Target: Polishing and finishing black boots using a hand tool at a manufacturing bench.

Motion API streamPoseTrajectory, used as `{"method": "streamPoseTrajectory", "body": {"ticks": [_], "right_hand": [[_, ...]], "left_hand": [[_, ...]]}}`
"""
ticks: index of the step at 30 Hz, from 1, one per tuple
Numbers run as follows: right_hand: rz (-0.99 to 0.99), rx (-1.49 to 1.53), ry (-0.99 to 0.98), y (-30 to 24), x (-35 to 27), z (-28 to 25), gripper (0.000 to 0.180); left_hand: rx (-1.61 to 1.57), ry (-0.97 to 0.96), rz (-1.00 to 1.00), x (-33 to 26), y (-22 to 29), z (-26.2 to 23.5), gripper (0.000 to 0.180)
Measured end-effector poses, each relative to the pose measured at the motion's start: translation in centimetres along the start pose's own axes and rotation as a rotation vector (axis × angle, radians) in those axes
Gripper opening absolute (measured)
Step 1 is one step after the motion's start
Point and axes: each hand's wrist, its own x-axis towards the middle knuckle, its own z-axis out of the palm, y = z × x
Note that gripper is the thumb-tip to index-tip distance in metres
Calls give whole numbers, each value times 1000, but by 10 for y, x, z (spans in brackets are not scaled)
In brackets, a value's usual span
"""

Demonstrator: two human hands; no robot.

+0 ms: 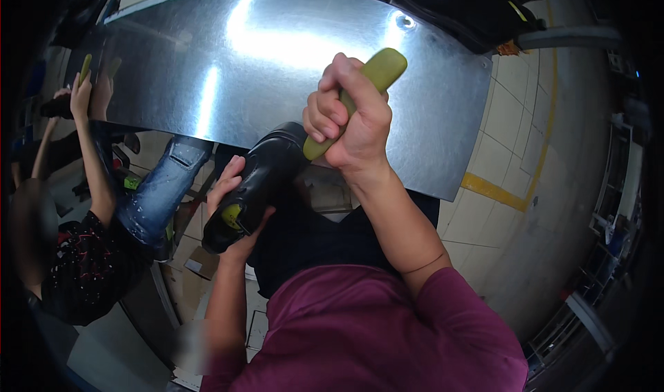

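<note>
My left hand [232, 205] grips a black boot [263, 178] at its lower end, where a yellow-green patch shows. My right hand [349, 119] is clenched around a long olive-green tool handle [377, 74] and holds it slanted against the boot's upper part. Both hands work just in front of the edge of a shiny metal tabletop [228, 60]. The tool's working end is hidden behind the boot and my fingers.
To my left another person in a dark spattered shirt [83, 260] holds a similar green tool at the metal sheet's left edge [84, 67]. A leg in blue jeans [162, 184] shows beneath the sheet. Tiled floor with a yellow line [494, 191] lies right; shelving [615, 198] stands far right.
</note>
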Motion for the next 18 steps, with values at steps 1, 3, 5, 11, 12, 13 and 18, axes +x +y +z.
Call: {"method": "streamPoseTrajectory", "body": {"ticks": [1, 3, 5, 11, 12, 13, 18], "right_hand": [[15, -49, 54, 0, -3, 8, 27], [-17, -122, 84, 7, -9, 21, 22], [-59, -433, 34, 6, -2, 21, 16], [243, -184, 138, -4, 19, 9, 26], [239, -164, 137, -4, 22, 12, 26], [237, -143, 144, -2, 23, 15, 26], [251, -251, 115, 7, 26, 27, 25]], "left_hand": [[-2, 11, -12, 1, -2, -2, 72], [1, -78, 59, 4, -4, -7, 77], [54, -156, 84, 16, 1, -10, 76], [100, -227, 214, 16, -6, -20, 74], [134, -217, 215, 10, -10, -19, 70], [130, -214, 206, 7, -12, -18, 70], [88, -131, 219, 2, -20, -16, 38]]}}
